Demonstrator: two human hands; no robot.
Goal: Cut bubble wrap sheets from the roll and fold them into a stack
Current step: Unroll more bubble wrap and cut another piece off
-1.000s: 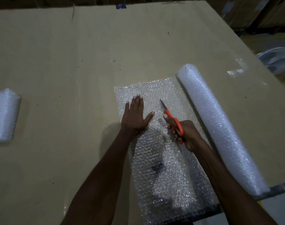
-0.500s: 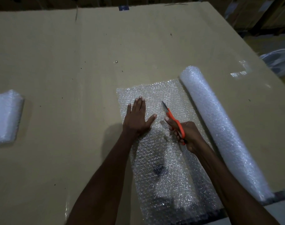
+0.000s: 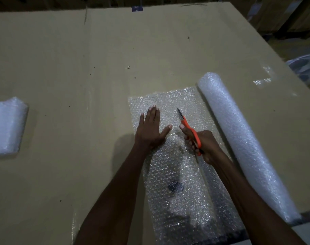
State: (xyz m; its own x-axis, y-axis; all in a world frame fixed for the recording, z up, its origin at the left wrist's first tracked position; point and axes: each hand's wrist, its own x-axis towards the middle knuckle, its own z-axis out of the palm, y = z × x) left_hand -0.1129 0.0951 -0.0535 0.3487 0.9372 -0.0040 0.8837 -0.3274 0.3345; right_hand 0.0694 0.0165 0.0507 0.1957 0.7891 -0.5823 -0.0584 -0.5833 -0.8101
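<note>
A roll of bubble wrap lies diagonally on the right of the cardboard-covered table. An unrolled sheet of bubble wrap stretches from it to the left and toward the near edge. My left hand presses flat on the sheet with straight fingers. My right hand grips orange-handled scissors, blades pointing away from me over the sheet, between my left hand and the roll. A folded stack of bubble wrap sits at the far left.
A dark mark shows through the sheet near the middle. A pale round container stands off the table at the right. Boxes line the dim background beyond the table's far edge.
The scissors have edged slightly forward along the sheet. My left hand stays pressed flat in the same spot.
</note>
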